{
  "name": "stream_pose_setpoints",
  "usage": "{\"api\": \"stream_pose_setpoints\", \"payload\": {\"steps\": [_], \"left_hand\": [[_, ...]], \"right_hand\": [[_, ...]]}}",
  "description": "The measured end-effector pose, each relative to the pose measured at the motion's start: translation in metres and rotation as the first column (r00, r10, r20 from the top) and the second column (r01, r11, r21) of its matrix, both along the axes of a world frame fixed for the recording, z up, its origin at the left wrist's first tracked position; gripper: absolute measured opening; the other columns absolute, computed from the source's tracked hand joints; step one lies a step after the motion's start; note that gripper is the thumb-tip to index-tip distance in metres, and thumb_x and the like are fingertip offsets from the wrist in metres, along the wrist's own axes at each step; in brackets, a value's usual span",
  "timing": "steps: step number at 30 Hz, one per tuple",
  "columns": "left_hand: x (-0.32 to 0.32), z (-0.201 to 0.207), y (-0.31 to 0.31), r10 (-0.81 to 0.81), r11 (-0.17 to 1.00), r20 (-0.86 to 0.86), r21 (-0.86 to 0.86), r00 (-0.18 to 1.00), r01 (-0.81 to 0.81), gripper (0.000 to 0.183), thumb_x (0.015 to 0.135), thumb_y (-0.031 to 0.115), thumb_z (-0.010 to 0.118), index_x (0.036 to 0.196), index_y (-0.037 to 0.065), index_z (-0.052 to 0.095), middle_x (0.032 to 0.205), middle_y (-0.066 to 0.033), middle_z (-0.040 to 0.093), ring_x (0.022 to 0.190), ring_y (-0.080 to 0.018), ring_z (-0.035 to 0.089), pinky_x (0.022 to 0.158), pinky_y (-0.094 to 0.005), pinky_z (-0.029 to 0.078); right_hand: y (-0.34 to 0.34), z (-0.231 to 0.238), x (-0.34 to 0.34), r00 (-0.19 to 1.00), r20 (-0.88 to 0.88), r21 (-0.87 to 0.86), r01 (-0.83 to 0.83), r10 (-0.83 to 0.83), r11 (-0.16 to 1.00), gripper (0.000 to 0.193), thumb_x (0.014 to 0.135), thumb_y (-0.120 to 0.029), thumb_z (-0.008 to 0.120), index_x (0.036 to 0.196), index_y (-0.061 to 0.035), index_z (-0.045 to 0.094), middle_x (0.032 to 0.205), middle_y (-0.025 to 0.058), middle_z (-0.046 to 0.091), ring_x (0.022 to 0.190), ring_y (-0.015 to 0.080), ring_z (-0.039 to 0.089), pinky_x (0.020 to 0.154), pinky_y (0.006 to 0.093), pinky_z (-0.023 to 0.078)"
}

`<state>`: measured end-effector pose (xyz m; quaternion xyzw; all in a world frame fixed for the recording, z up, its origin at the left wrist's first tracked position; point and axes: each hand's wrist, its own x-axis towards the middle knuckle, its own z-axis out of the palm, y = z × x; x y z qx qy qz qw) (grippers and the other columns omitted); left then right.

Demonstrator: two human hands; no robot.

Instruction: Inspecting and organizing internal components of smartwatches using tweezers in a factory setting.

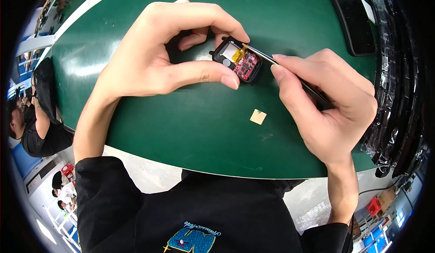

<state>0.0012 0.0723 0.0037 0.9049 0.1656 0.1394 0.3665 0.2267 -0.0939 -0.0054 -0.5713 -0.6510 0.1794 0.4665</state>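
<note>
Between the thumb and fingers of my left hand (167, 53) is a small black electronic device housing (257, 74), its inside facing up. A red circuit board (248, 67), a silvery-white battery-like block (229, 51) and a strip of yellow tape (239, 55) show in it. My right hand (331, 99) pinches slim metal tweezers (261, 54), whose tip reaches the housing's upper edge by the yellow tape. Whether the tip grips anything is too small to tell. Below the device, a small beige square (258, 116) lies on the green tabletop (181, 135).
A black phone-like slab (351, 21) lies at the far right. Beside it, several dark strips in shiny clear plastic (392, 85) run along the table's right edge. Another person (43, 117) sits at the left, next to a black mesh chair back (44, 87).
</note>
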Motion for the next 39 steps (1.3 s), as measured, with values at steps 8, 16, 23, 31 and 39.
{"api": "stream_pose_setpoints", "payload": {"steps": [8,16,23,31,39], "left_hand": [[-0.0027,-0.0027,0.0102,-0.118,0.986,0.037,-0.113,0.992,0.122,0.07,0.066,0.038,0.102,0.121,0.0,0.081,0.1,-0.0042,0.079,0.066,-0.012,0.041,0.071,-0.0309,0.037],[-0.0015,0.0,0.0059,-0.122,0.993,-0.009,-0.011,0.993,0.122,0.067,0.067,0.038,0.102,0.12,0.003,0.081,0.098,-0.0036,0.078,0.065,-0.0117,0.044,0.072,-0.031,0.035],[-0.0009,-0.0018,0.0047,-0.124,0.992,0.006,0.026,0.992,0.124,0.066,0.067,0.038,0.102,0.12,0.005,0.081,0.099,-0.0035,0.078,0.067,-0.0124,0.046,0.07,-0.0305,0.035],[0.0016,-0.0014,0.0052,-0.153,0.987,0.035,0.059,0.988,0.151,0.063,0.069,0.039,0.101,0.118,0.005,0.081,0.099,-0.0043,0.078,0.07,-0.0129,0.053,0.068,-0.03,0.036],[0.003,-0.0017,0.0053,-0.167,0.984,0.04,0.075,0.985,0.164,0.06,0.07,0.04,0.1,0.116,0.004,0.082,0.097,-0.0041,0.079,0.07,-0.0128,0.053,0.067,-0.0293,0.035]], "right_hand": [[-0.0035,0.0046,0.0058,0.989,-0.146,-0.169,-0.042,0.017,0.985,0.016,0.09,0.012,0.081,0.105,0.0065,0.084,0.076,0.0013,0.067,0.063,0.0037,0.056,0.057,0.0206,0.036],[-0.0041,0.0062,0.0024,0.988,-0.156,-0.216,-0.03,-0.004,0.976,0.015,0.091,0.011,0.081,0.105,0.0067,0.084,0.076,0.0008,0.066,0.062,0.0023,0.054,0.056,0.0204,0.035],[-0.003,0.0046,-0.0003,0.991,-0.13,-0.223,-0.016,-0.014,0.975,0.014,0.092,0.01,0.082,0.105,0.0059,0.084,0.076,-0.0001,0.065,0.063,0.0019,0.053,0.056,0.0204,0.035],[-0.0019,0.0057,0.0001,0.993,-0.116,-0.223,-0.012,-0.014,0.975,0.014,0.091,0.009,0.083,0.104,0.0056,0.084,0.074,0.0002,0.065,0.063,0.0024,0.053,0.056,0.0207,0.035],[-0.0019,0.0025,0.0005,0.992,-0.127,-0.172,-0.02,-0.002,0.985,0.015,0.088,0.009,0.084,0.103,0.0043,0.085,0.072,0.0008,0.066,0.06,0.0031,0.053,0.054,0.0214,0.034]]}}
